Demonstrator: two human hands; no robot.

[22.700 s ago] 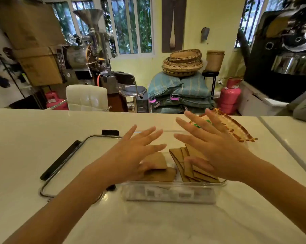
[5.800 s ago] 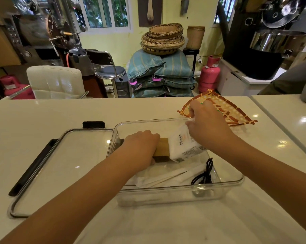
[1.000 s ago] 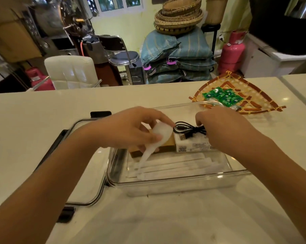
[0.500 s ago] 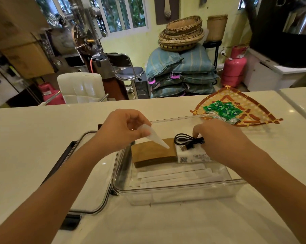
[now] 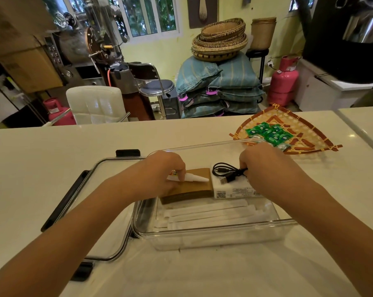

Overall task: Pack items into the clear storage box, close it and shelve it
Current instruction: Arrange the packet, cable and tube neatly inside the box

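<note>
Looks like a coffee roastery's back room: drum roaster (image 5: 89, 46) with hopper and control panel by the window, stacked sacks (image 5: 220, 86) topped with woven baskets (image 5: 221, 39), pink gas cylinder (image 5: 284, 82), pale counter (image 5: 52, 151) in front.

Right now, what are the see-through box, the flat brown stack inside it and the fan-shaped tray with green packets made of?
The see-through box looks like hard, glossy clear plastic: its contents show through the walls and its rim glints. The flat brown stack seems to be matte kraft paper or thin card, with layered edges. The fan-shaped tray looks like woven bamboo or rattan, going by its open lattice and bound rim.
</note>
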